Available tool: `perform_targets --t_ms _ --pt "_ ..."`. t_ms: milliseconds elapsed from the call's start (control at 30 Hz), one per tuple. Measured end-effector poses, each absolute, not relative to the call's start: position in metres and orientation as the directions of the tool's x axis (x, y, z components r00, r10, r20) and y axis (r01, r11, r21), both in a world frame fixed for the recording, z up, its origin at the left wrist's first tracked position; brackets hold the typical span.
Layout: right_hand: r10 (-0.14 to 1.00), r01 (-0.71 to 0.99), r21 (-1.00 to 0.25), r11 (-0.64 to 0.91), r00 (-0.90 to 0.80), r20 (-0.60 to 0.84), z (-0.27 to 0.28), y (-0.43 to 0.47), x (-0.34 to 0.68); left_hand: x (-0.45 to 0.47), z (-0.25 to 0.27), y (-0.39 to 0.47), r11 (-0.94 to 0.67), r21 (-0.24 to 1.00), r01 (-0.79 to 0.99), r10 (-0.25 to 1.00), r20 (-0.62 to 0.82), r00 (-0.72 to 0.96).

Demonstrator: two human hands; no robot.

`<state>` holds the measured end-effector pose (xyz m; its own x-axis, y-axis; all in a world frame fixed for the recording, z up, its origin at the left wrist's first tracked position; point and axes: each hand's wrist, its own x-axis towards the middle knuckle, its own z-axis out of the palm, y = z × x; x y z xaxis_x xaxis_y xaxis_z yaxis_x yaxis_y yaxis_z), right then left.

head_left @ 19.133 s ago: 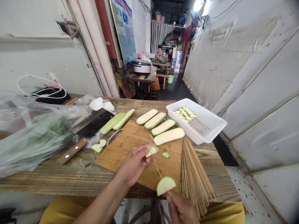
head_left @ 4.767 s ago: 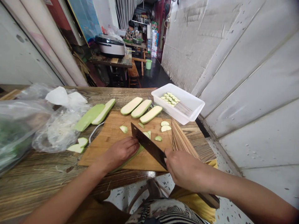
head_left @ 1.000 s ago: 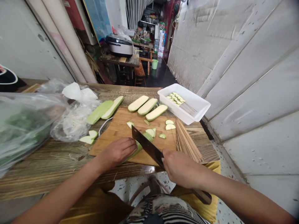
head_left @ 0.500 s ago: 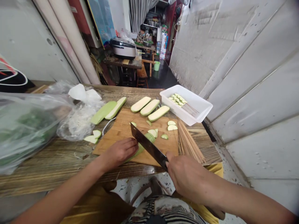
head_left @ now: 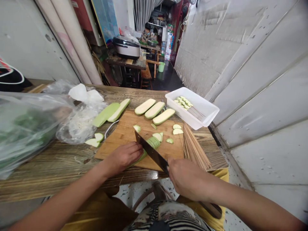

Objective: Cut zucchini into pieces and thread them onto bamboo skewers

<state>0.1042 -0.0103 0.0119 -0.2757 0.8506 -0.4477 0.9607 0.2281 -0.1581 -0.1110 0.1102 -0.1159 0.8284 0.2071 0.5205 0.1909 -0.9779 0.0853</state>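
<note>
My right hand [head_left: 181, 175] is wrapped round the handle of a dark cleaver [head_left: 154, 153], its blade slanting across a pale green zucchini half [head_left: 141, 156]. With fingers bent, my left hand [head_left: 127, 154] presses that zucchini onto the wooden cutting board [head_left: 113, 141], close beside the blade. Thin cut slices [head_left: 154, 141] lean together on the blade's far side. Loose zucchini slices [head_left: 157, 137] lie further up the board. Three zucchini halves [head_left: 154, 110], pale face up, rest along the board's far edge. Another pair of zucchini halves [head_left: 107, 114] lies to the left.
A white plastic tub [head_left: 204, 112] at the right holds skewered slices. Beside the board lies a bundle of bamboo skewers [head_left: 196, 149]. Clear plastic bags [head_left: 31, 128] fill the table's left side. Behind, a rice cooker [head_left: 126, 47] stands on another table; a person [head_left: 146, 33] sits further back.
The cleaver and my right hand have shifted slightly left and down, uncovering more of the cut slices. My left hand stays on the zucchini.
</note>
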Motion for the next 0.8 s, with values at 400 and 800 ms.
perform_targets --t_ms 400,800 --pt "0.865 0.969 -0.132 0.209 -0.246 -0.438 0.014 -0.012 0.102 -0.123 -0.11 0.105 -0.983 0.041 0.18 0.177 0.483 0.857" --pt "0.853 0.97 -0.118 0.213 -0.244 -0.461 0.027 -0.02 0.099 -0.121 -0.114 0.105 -0.977 0.074 0.2 0.21 0.491 0.845"
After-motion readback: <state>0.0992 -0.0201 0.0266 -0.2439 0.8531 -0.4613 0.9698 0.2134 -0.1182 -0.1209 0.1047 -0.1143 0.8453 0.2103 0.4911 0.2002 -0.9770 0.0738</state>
